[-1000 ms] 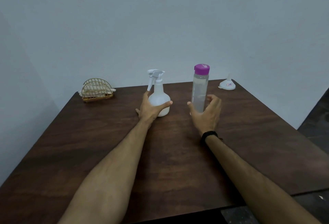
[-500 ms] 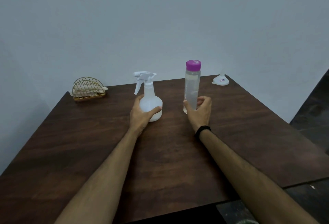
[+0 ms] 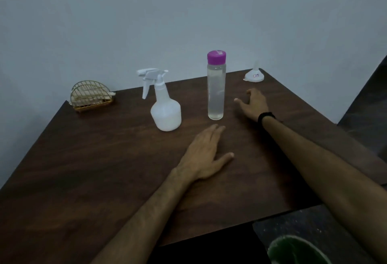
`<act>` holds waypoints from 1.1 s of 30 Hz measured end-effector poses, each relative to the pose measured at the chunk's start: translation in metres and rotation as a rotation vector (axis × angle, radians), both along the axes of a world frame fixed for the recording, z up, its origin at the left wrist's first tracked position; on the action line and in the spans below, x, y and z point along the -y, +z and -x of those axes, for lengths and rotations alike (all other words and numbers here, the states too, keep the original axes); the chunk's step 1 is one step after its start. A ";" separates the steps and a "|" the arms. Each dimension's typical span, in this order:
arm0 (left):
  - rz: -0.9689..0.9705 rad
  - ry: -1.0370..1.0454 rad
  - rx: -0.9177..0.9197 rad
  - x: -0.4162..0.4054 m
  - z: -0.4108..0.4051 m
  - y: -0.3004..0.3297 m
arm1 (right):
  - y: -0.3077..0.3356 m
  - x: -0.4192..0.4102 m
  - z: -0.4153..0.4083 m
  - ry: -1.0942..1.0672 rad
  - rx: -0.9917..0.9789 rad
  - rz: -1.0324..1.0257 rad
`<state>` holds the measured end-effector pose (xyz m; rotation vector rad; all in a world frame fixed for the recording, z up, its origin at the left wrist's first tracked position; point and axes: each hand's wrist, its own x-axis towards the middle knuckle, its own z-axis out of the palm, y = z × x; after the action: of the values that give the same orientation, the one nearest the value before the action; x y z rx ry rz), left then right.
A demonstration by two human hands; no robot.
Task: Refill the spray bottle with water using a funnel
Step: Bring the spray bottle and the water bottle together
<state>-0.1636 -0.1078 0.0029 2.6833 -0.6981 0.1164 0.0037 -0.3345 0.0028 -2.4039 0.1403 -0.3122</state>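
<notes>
Filling most of the view, a dark brown wood-grain desk (image 3: 88, 159) stands in the corner of a room with plain pale grey-blue walls (image 3: 188, 12); a dark floor shows past its right and near edges, and the rim of a green container (image 3: 297, 251) sits at the bottom right, its contents not visible.

At the back left of the desk a gold wire holder (image 3: 91, 96) carries what look like pale folded napkins. Near the middle stands the white spray bottle (image 3: 165, 106), upright, its trigger head screwed on with the nozzle pointing left; the body is translucent white and I cannot tell how much liquid is inside. Just to its right, apart from it, a tall clear water bottle (image 3: 216, 87) with a purple cap stands upright and appears nearly full of clear liquid. In the far right corner a small white funnel (image 3: 254, 74) rests wide mouth down, spout up, well apart from both bottles.

The left hand (image 3: 206, 154) lies palm down on the desk in front of the bottles, fingers straight and together, thumb spread, holding nothing. The right hand (image 3: 252, 103), with a black band at the wrist, is loosely curled and empty, to the right of the water bottle and short of the funnel.
</notes>
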 end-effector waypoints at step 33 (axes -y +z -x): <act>-0.119 -0.012 -0.111 0.113 -0.115 -0.008 | 0.004 0.061 -0.111 0.054 -0.048 0.053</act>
<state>-0.0485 -0.2213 -0.0048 2.7728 -0.7065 -0.0786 0.1148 -0.3956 0.0068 -2.4644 0.0902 -0.2358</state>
